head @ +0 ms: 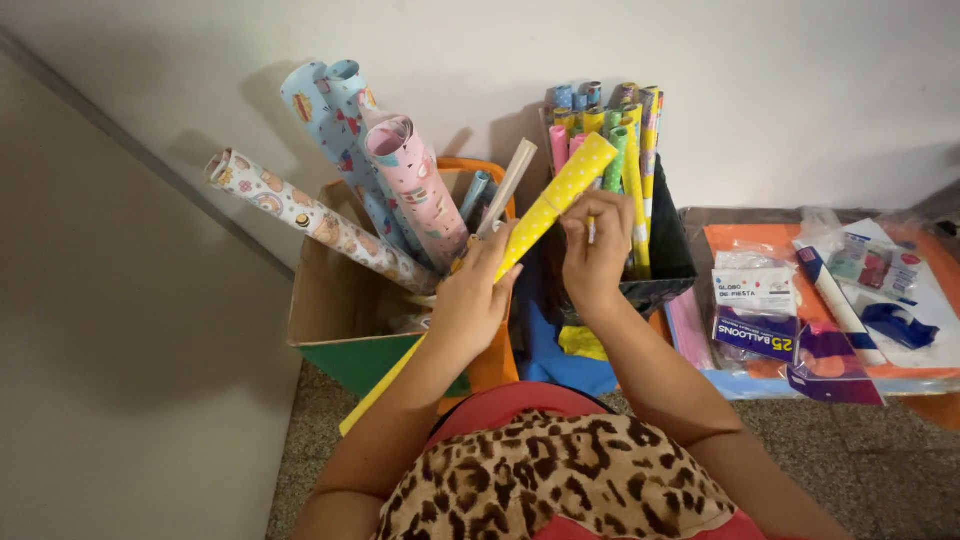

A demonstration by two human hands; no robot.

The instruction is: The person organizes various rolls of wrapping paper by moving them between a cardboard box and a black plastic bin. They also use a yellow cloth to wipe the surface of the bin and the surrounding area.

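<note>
Hands up front: your left hand (pixel 470 300) wraps the long yellow white-dotted paper roll (pixel 556 198), tilted up to the far right btwn the brown cardboard box (pixel 325 300) w/ patterned rolls and the black bin (pixel 668 250). Your right hand (pixel 595 255) curls, fingertips (pixel 600 205) pinching the roll near its top end.

Paper rolls (pixel 400 190) stand in a cardboard box (pixel 325 310) on the left. More thin rolls (pixel 610 130) stand in a bin (pixel 665 270) to its right. Balloon packs (pixel 755 310) lie farther right.
</note>
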